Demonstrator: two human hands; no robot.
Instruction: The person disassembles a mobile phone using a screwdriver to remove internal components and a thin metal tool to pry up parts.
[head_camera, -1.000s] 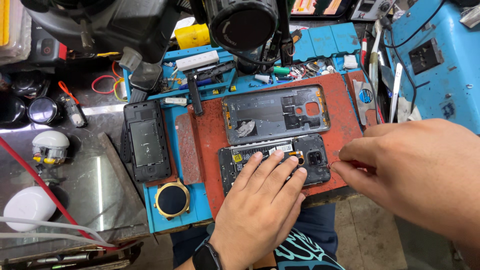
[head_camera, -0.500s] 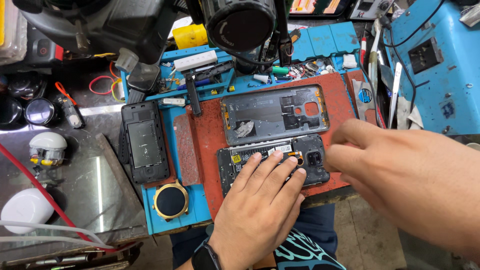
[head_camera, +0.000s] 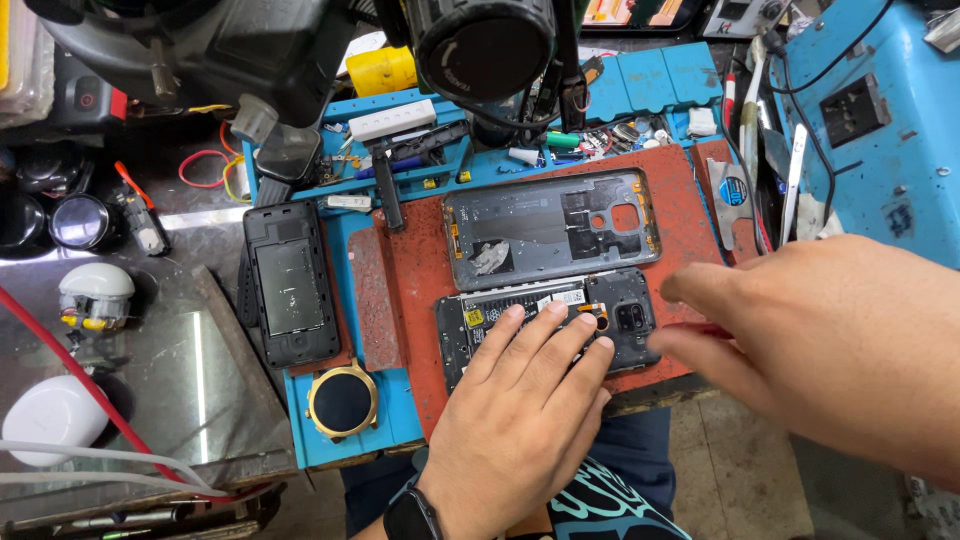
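The left hand (head_camera: 520, 420), a dark smartwatch (head_camera: 412, 518) on its wrist, lies flat with fingers spread on the opened phone (head_camera: 545, 325), pressing it onto the red work mat (head_camera: 420, 270); its grip is apart, not clamped on anything. The phone lies near the mat's front edge, long axis running left to right, camera end toward the right. The right hand (head_camera: 830, 350) hovers at that end; whether its fingers pinch something cannot be told. Just beyond lies the grey back cover (head_camera: 550, 228), parallel, camera cutout also to the right. Left of the mat, on the table, lie a round gold-rimmed watch (head_camera: 342, 400) and a second black phone (head_camera: 288, 285), lengthwise near-to-far.
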